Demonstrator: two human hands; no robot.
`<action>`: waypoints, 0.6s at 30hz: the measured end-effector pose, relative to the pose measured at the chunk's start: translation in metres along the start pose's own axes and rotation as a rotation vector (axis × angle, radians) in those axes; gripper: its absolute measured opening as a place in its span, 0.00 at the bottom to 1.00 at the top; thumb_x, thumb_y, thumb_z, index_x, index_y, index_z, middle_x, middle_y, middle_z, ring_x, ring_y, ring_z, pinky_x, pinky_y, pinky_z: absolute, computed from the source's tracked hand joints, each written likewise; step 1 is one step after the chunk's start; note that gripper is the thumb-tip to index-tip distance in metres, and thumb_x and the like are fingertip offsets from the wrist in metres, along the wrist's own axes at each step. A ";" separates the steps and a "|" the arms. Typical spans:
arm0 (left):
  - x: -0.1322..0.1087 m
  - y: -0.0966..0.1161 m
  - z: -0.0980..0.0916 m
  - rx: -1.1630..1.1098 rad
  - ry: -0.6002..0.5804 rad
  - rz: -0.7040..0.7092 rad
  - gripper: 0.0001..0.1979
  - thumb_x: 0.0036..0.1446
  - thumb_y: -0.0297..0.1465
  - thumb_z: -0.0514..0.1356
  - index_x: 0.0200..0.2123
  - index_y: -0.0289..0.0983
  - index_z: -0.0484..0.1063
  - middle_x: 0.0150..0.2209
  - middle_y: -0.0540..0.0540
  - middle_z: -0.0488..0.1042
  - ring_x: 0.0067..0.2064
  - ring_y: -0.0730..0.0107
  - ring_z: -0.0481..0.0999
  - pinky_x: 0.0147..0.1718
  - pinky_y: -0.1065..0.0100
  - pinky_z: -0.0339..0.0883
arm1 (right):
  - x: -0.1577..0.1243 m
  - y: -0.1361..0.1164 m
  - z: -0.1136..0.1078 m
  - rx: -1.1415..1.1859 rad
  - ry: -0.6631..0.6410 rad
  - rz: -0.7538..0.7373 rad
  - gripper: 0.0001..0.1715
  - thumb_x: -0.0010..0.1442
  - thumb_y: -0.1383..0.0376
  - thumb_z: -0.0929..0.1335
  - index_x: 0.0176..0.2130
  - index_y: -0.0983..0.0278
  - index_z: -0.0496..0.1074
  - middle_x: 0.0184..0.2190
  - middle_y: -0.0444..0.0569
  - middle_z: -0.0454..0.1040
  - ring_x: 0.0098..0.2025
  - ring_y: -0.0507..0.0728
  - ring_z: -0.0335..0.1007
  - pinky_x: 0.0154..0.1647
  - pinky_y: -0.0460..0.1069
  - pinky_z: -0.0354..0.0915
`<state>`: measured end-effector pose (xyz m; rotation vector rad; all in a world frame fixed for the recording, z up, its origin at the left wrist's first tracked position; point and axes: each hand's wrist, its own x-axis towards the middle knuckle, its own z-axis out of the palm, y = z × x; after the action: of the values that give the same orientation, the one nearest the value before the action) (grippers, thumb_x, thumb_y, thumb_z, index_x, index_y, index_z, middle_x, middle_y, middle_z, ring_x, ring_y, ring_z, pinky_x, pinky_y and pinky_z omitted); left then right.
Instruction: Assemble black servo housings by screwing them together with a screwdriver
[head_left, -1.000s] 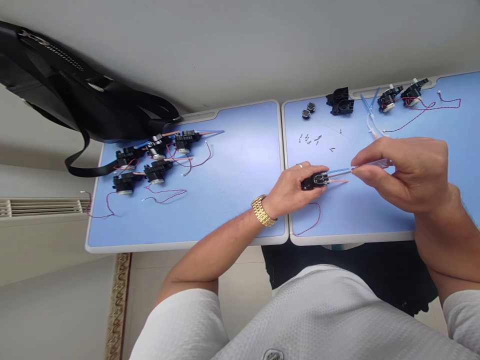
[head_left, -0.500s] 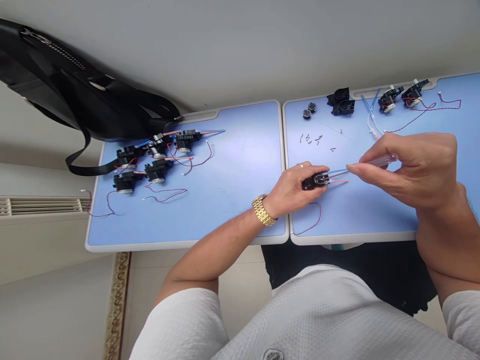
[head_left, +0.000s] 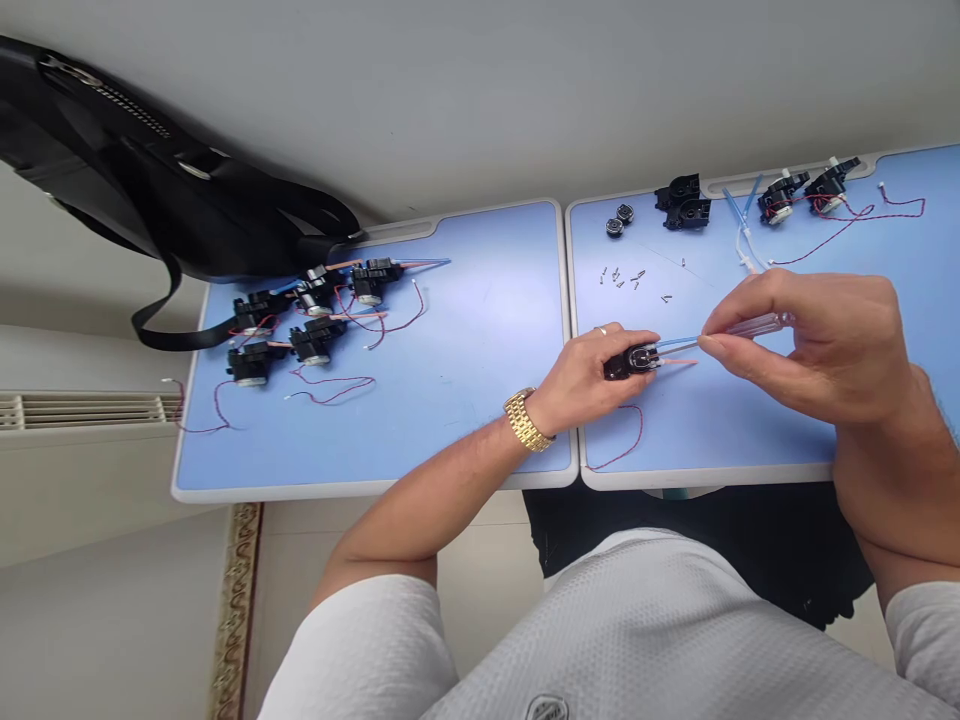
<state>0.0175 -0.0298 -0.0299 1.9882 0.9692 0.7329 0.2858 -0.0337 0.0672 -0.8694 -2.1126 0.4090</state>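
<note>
Near the left edge of the right-hand blue table, my left hand (head_left: pixel 589 380) grips a small black part (head_left: pixel 631 362) between thumb and fingers. A blue tube and a pinkish tube stick out of its right side, and a thin red wire (head_left: pixel 640 430) lies below it. My right hand (head_left: pixel 817 340) pinches a screwdriver with a clear handle (head_left: pixel 757 325). Its shaft points left, with the tip at the black part's right side. Several small screws (head_left: pixel 619 278) are scattered above my left hand.
Two round parts (head_left: pixel 615 227), black housings (head_left: pixel 686 212), tubes (head_left: pixel 742 225) and two wired assemblies (head_left: pixel 780 200) lie along the back of the right table. Several assemblies (head_left: pixel 315 342) lie on the left table (head_left: pixel 450 420), beside a black bag (head_left: pixel 150 200).
My right hand has shifted slightly, its fingertips now a little further right, and more of the screwdriver's shaft shows. My left hand stays in place on the black part.
</note>
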 end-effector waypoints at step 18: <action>0.001 0.000 0.000 -0.005 0.011 -0.001 0.20 0.69 0.34 0.72 0.62 0.42 0.85 0.43 0.47 0.85 0.41 0.66 0.82 0.44 0.64 0.77 | -0.003 -0.006 -0.004 -0.277 -0.081 -0.175 0.09 0.81 0.58 0.70 0.44 0.56 0.78 0.30 0.40 0.83 0.27 0.55 0.76 0.29 0.54 0.64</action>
<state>0.0176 -0.0287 -0.0300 1.9818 0.9738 0.7461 0.2875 -0.0404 0.0711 -0.8242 -2.3344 0.0616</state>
